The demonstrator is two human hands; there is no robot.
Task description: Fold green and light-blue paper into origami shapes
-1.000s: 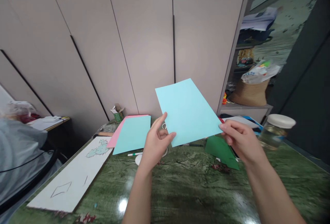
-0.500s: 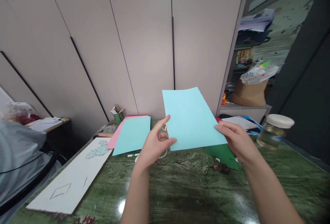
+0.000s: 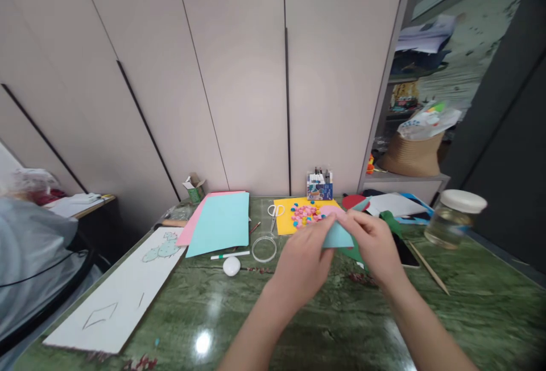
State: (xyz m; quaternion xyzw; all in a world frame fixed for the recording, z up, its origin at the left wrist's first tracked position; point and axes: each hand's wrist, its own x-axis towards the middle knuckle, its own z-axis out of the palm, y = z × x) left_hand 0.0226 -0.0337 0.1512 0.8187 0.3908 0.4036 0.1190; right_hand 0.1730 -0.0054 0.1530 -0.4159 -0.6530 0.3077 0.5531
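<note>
Between my hands is a light blue sheet of paper (image 3: 338,238), held above the green table (image 3: 324,314). It looks bent or folded over, and much of it is hidden by my fingers. My left hand (image 3: 303,258) pinches it from the left, fingers closed. From the right, my right hand (image 3: 374,241) grips it at the top, the two hands' fingertips almost touching. Behind them lies a yellow sheet (image 3: 284,224) with several small pink, blue and yellow pieces (image 3: 305,214) on it. A pink paper shape (image 3: 331,210) shows just past my fingertips.
At left lie blue and pink sheets (image 3: 222,223) and a white board with a cactus drawing (image 3: 123,285). White-handled scissors (image 3: 275,210), a clear ring (image 3: 264,249), a marker (image 3: 230,255) and a white round object (image 3: 231,266) are nearer the middle. A lidded jar (image 3: 454,220) and wooden stick (image 3: 429,268) stand right.
The blue sheet, spread flat and upright between my hands before, is now bent or folded and lower. My hands have come together, and the yellow sheet and pen box behind are uncovered.
</note>
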